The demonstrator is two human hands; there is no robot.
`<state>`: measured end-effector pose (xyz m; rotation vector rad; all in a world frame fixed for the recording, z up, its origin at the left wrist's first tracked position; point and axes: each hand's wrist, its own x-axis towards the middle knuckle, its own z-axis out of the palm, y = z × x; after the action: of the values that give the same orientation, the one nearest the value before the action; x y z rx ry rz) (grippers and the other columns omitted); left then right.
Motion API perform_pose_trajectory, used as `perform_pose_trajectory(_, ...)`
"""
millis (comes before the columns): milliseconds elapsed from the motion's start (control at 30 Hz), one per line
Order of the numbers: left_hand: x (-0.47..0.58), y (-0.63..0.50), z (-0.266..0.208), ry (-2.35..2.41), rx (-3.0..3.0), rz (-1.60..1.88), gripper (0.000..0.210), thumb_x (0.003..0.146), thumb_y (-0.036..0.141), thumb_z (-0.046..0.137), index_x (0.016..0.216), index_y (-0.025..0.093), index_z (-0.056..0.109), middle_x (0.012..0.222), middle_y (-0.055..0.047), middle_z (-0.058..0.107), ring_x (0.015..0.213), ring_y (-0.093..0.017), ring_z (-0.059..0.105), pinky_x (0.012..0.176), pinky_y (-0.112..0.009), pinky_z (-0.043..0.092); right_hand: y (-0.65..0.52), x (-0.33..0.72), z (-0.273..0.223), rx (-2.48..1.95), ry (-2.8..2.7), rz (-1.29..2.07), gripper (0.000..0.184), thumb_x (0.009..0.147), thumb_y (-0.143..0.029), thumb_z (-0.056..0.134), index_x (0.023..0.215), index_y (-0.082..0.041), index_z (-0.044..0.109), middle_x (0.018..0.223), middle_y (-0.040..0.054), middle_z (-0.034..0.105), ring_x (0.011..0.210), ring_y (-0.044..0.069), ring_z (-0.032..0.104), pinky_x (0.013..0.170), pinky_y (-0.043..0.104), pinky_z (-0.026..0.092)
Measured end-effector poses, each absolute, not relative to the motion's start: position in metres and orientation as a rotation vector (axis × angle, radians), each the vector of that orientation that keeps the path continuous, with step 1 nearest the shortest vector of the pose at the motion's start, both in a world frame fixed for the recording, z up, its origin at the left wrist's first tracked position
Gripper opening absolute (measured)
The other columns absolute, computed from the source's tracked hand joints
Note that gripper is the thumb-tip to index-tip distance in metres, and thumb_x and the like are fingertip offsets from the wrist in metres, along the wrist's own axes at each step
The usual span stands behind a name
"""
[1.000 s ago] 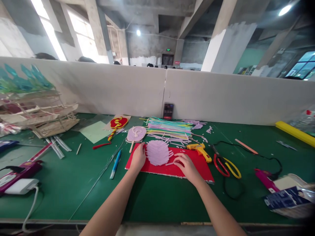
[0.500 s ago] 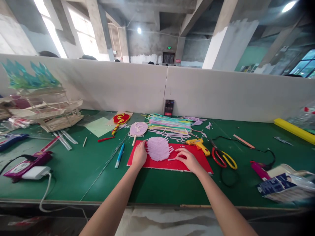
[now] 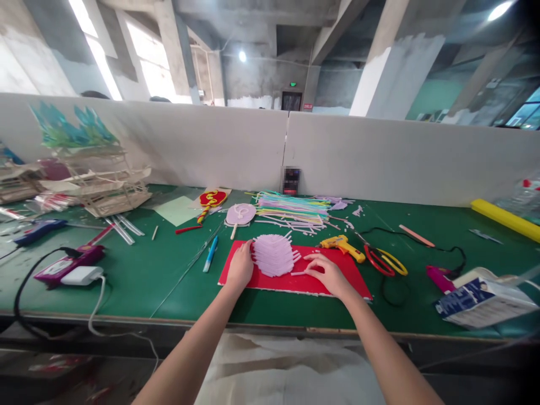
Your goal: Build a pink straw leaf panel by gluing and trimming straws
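Observation:
A round lilac piece point(image 3: 273, 256) built of thin strips, with loose strip ends jutting from its edge, lies on a red board point(image 3: 340, 284). My left hand point(image 3: 241, 265) rests on the board at the piece's left edge, fingers stretched out and touching it. Between the thumb and a finger of my right hand point(image 3: 327, 272) is a narrow lilac strip point(image 3: 298, 273), its free end pointing left toward the piece's lower right edge. A yellow glue gun point(image 3: 342, 246) lies just behind my right hand.
Behind the board are a heap of coloured strips point(image 3: 291, 209), a lilac fan shape point(image 3: 240, 214) and a red-yellow fan point(image 3: 212, 198). Red-and-yellow-handled scissors point(image 3: 386, 261) lie right, a blue pen point(image 3: 211, 254) left. A purple power strip point(image 3: 67, 267) trails cables. A white partition point(image 3: 211, 149) closes the back.
The camera view has shifted slightly, so the table's things sit a little differently. Both hands keep nearly the same places, the right one still pinching the strip.

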<state>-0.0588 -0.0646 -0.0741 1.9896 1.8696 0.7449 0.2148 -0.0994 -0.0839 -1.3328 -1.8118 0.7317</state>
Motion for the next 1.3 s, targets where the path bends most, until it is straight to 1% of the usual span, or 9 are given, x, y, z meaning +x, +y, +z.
perform_pose_trajectory(200,-0.062,-0.086,-0.078,1.882,2.009,0.766,0.059,0.078,-0.001,0.034,0.134,0.010,0.045,0.136,-0.018,0.053,0.127,-0.026,0.048,0.105,-0.040,0.038,-0.117,0.214,-0.085,-1.316,-1.792,0.757,0.028,0.080,-0.047,0.061,0.068,-0.022,0.064,0.115,0.0084,0.065,0.115,0.025,0.056,0.101,0.045,0.039)
perform_pose_trajectory(467,-0.065,-0.091,-0.084,1.871,1.983,0.850,0.047,0.090,0.013,0.030,0.135,0.011,0.044,0.134,-0.017,0.055,0.125,-0.025,0.050,0.104,-0.041,0.038,-0.135,0.208,-0.081,-1.311,-1.654,0.874,0.023,0.082,-0.045,0.060,0.074,-0.023,0.061,0.113,0.0066,0.067,0.112,0.024,0.058,0.098,0.041,0.042)
perform_pose_trajectory(600,-0.064,-0.095,-0.083,1.899,1.940,0.815,0.047,0.091,0.013,0.028,0.136,0.008,0.043,0.136,-0.019,0.052,0.126,-0.027,0.049,0.104,-0.042,0.038,-0.132,0.208,-0.078,-1.309,-1.559,0.998,0.029,0.082,-0.050,0.059,0.079,-0.021,0.059,0.088,0.0054,0.071,0.090,0.022,0.066,0.087,0.037,0.048)
perform_pose_trajectory(733,-0.063,-0.097,-0.083,1.902,1.926,0.863,0.045,0.091,0.014,0.030,0.134,0.010,0.045,0.135,-0.018,0.053,0.127,-0.027,0.047,0.106,-0.043,0.037,-0.123,0.202,-0.076,-1.276,-1.515,1.017,0.033,0.080,-0.053,0.060,0.078,-0.021,0.058,0.072,0.0026,0.067,0.073,0.020,0.065,0.075,0.034,0.051)
perform_pose_trajectory(867,-0.062,-0.104,-0.079,1.811,1.977,1.077,0.039,0.092,0.018,0.034,0.127,0.017,0.051,0.140,-0.013,0.049,0.132,-0.024,0.042,0.109,-0.040,0.035,-0.118,0.187,-0.078,-1.273,-1.394,0.978,0.039,0.076,-0.056,0.062,0.090,-0.020,0.064,0.078,0.0051,0.070,0.072,0.020,0.066,0.070,0.034,0.054)
perform_pose_trajectory(967,-0.056,-0.117,-0.074,1.665,2.095,1.181,0.036,0.092,0.019,0.036,0.123,0.020,0.055,0.136,-0.011,0.052,0.128,-0.022,0.046,0.108,-0.038,0.037,-0.118,0.178,-0.082,-1.289,-1.351,0.962,0.040,0.075,-0.058,0.063,0.089,-0.021,0.067,0.083,0.0063,0.071,0.074,0.022,0.067,0.073,0.036,0.055)
perform_pose_trajectory(1067,-0.045,-0.130,-0.072,1.460,2.186,1.109,0.032,0.091,0.017,0.040,0.116,0.023,0.059,0.133,-0.009,0.055,0.125,-0.020,0.050,0.107,-0.036,0.037,-0.119,0.177,-0.085,-1.315,-1.309,0.954,0.040,0.073,-0.060,0.063,0.083,-0.021,0.065,0.080,0.0058,0.071,0.074,0.023,0.068,0.073,0.037,0.055)
perform_pose_trajectory(1167,-0.035,-0.136,-0.074,1.327,2.255,0.998,0.021,0.088,0.018,0.047,0.102,0.023,0.062,0.128,-0.007,0.060,0.122,-0.020,0.053,0.112,-0.042,0.029,-0.120,0.178,-0.085,-1.294,-1.282,0.942,0.041,0.074,-0.062,0.061,0.080,-0.022,0.061,0.074,0.0051,0.070,0.069,0.021,0.067,0.070,0.036,0.055)
perform_pose_trajectory(1300,-0.030,-0.135,-0.077,1.279,2.257,0.882,0.012,0.084,0.022,0.056,0.095,0.024,0.063,0.128,-0.005,0.061,0.123,-0.021,0.052,0.115,-0.045,0.023,-0.121,0.178,-0.083,-1.238,-1.281,0.954,0.041,0.076,-0.063,0.058,0.081,-0.022,0.055,0.068,0.0042,0.068,0.059,0.019,0.064,0.062,0.034,0.054)
